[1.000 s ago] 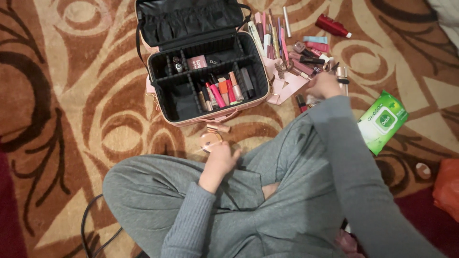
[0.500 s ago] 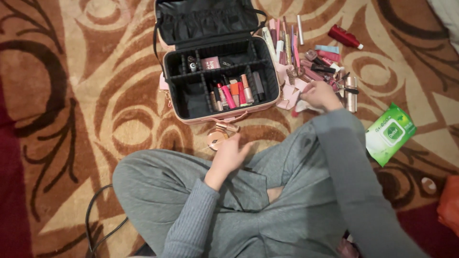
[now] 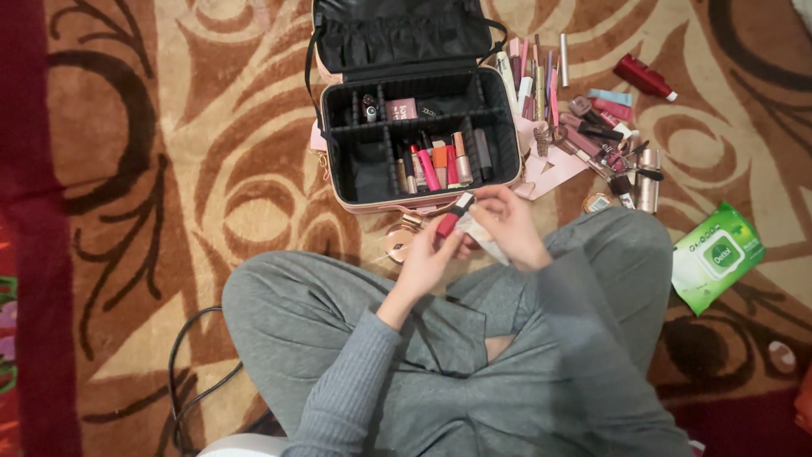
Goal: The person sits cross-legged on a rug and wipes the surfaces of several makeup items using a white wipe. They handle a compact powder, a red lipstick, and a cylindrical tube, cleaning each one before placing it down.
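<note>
I sit cross-legged on a patterned carpet in grey clothes. My left hand (image 3: pixel 427 258) grips the lower end of a red cosmetic tube (image 3: pixel 451 218) with a black cap. My right hand (image 3: pixel 510 224) holds a white wipe (image 3: pixel 484 237) next to the tube, its fingers by the cap. Both hands meet just in front of the open pink makeup case (image 3: pixel 423 201), whose black divided inside holds several lipsticks and tubes (image 3: pixel 440 165).
A pile of loose cosmetics (image 3: pixel 584 127) lies right of the case, with a red bottle (image 3: pixel 644 77) beyond it. A green wipes pack (image 3: pixel 717 254) lies at the right. A round rose-gold compact (image 3: pixel 397 241) sits beside my left hand. A black cable (image 3: pixel 182 372) runs at lower left.
My right hand left the cosmetics pile and came in front of the case with the red tube and wipe. My left hand rose from my knee to meet it. The view shifted left.
</note>
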